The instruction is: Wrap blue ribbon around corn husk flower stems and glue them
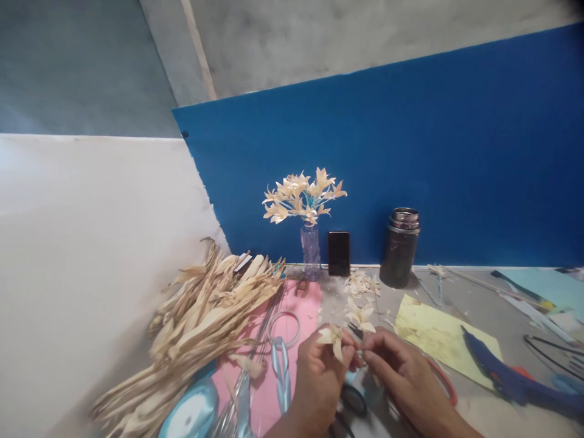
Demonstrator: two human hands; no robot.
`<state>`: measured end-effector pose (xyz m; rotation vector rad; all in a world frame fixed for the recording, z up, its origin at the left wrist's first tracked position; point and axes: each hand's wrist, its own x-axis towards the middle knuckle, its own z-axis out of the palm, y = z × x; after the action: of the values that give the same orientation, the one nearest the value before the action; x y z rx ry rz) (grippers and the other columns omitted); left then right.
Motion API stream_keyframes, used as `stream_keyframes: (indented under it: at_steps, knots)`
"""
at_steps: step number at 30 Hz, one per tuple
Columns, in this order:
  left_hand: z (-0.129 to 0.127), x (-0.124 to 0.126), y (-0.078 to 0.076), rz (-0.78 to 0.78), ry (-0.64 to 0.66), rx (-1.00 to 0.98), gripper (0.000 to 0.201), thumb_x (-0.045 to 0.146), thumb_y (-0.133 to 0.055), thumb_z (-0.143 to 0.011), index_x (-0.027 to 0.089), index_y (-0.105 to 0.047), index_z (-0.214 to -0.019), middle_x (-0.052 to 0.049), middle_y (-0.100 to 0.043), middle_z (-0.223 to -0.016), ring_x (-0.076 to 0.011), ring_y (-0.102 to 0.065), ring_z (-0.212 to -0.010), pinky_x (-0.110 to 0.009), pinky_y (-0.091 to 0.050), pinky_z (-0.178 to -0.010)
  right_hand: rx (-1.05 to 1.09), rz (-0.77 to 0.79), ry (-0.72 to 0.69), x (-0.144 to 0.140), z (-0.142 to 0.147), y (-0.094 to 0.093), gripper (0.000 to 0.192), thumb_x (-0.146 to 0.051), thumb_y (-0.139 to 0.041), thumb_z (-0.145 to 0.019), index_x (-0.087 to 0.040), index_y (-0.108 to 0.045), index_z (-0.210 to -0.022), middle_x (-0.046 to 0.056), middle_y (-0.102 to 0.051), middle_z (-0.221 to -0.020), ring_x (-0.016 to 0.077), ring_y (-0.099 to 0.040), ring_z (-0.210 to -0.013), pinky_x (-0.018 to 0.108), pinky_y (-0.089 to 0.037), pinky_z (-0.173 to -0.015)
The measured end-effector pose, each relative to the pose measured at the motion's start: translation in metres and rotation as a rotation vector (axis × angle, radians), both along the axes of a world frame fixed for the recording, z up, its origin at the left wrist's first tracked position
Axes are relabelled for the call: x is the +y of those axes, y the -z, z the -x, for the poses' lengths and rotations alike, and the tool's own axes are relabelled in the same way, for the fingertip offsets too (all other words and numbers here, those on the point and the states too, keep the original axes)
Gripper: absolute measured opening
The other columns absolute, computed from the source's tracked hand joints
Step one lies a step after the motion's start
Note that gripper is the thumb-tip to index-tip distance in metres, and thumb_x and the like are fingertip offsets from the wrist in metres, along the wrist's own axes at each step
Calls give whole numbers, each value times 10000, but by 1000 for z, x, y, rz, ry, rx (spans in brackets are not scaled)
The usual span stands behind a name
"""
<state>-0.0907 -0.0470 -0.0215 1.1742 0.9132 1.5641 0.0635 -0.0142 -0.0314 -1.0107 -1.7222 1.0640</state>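
Note:
My left hand (pixel 319 374) pinches a small cream husk flower (pixel 334 338) at its base, petals pointing up. Close beside it, my right hand (pixel 401 371) has its fingertips closed on the same flower's stem end, just right of the left fingers. Another loose husk flower (pixel 362 316) lies on the table just beyond both hands. Under the hands lie black-handled scissors (pixel 352 401), partly hidden.
A heap of dried corn husks (pixel 201 316) fills the left. Husk flowers in a small bottle (pixel 311 249), a phone (pixel 339 253) and a dark jar (pixel 400 248) stand against the blue board. Blue ribbon roll (pixel 191 412), pink sheet (pixel 292 340), yellow paper (pixel 438 337), blue glue gun (pixel 502 374).

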Motion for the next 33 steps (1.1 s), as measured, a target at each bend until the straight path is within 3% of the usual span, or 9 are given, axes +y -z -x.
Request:
stream_keyframes:
  at_steps: [12, 23, 33]
  knots:
    - [2, -4, -5, 93, 15, -18, 321, 436, -771, -769, 147, -638, -806, -23, -636, -665, -130, -585, -606, -245, -472, -609, 26, 138, -128, -3, 3, -6, 310, -517, -576, -865, -225, -612, -769, 38, -709, -785, 232, -650, -790, 328, -479, -755]
    - [0, -7, -11, 105, -6, 33, 327, 458, -756, -781, 151, -646, -802, -24, -639, -660, -139, -598, -615, -258, -488, -623, 142, 216, -152, -2, 3, -1, 290, -475, -626, -865, -200, -612, -774, 33, -687, -780, 201, -604, -760, 300, -452, -706]
    - [1, -5, -4, 79, -14, 50, 252, 404, -731, -817, 166, -647, -814, -30, -648, -700, -140, -608, -631, -265, -503, -631, 198, 300, -163, 2, 2, 2, 275, -453, -671, -828, -191, -611, -773, 24, -694, -750, 165, -575, -684, 266, -408, -624]
